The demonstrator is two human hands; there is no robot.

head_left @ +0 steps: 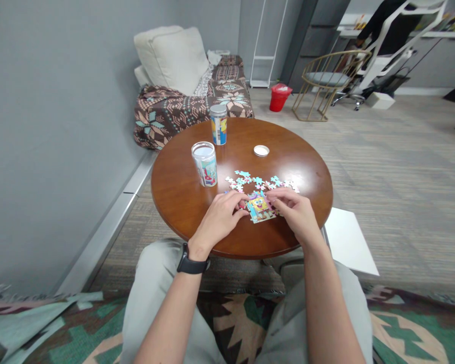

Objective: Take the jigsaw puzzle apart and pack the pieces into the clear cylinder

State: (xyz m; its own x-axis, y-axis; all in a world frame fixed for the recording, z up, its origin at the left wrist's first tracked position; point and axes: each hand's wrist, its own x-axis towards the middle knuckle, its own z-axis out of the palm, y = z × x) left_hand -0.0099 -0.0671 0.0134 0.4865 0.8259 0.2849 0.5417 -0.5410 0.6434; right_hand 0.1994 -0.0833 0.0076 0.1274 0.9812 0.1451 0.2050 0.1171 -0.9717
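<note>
A partly joined jigsaw with a yellow cartoon figure lies near the front of the round wooden table. My left hand rests at its left edge, fingers curled and pinching at a piece there. My right hand sits at its right edge, fingers bent and pressed on the pieces. Several loose pieces lie scattered just beyond the jigsaw. A black watch is on my left wrist.
An open clear jar stands at the table's left, a lidded jar farther back, and a white lid at centre back. Beyond are a patterned couch with cushions, a red bin, a gold chair and a white board by the table.
</note>
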